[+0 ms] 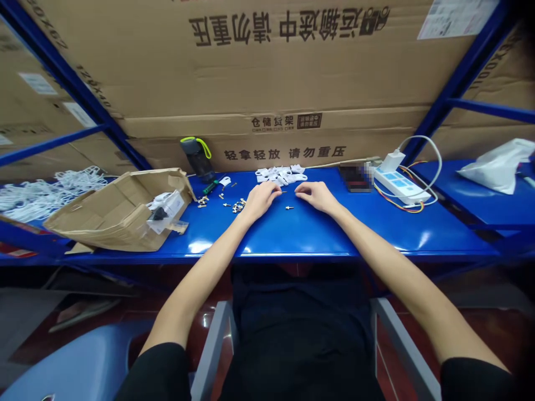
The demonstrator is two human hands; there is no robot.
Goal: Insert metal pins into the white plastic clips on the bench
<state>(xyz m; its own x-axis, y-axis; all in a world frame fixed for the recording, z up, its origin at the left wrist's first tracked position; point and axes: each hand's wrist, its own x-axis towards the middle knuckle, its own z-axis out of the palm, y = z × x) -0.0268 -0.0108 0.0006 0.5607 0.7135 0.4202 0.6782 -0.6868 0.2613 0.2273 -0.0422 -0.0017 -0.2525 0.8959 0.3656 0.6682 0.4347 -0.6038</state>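
My left hand point(261, 199) is closed in a pinch over the blue shelf top. A thin brass-coloured pin point(284, 192) sticks out from its fingertips towards the right. Across a small gap, my right hand point(316, 195) has its thumb and fingers curled together; what they hold, if anything, is too small to make out. Between and below the hands lies a single small metal pin with a pale collar point(290, 208). Beside my left wrist is a heap of similar small metal pins point(239, 206). White plastic pieces point(279, 175) are piled just behind both hands.
To the left stand an open cardboard box point(112, 223), a dark bottle point(198, 159) and a green-handled screwdriver point(210, 186). White cords point(54, 192) lie farther left. A dark phone-like object point(355, 177) and a power strip point(403, 186) with loose cables are at right.
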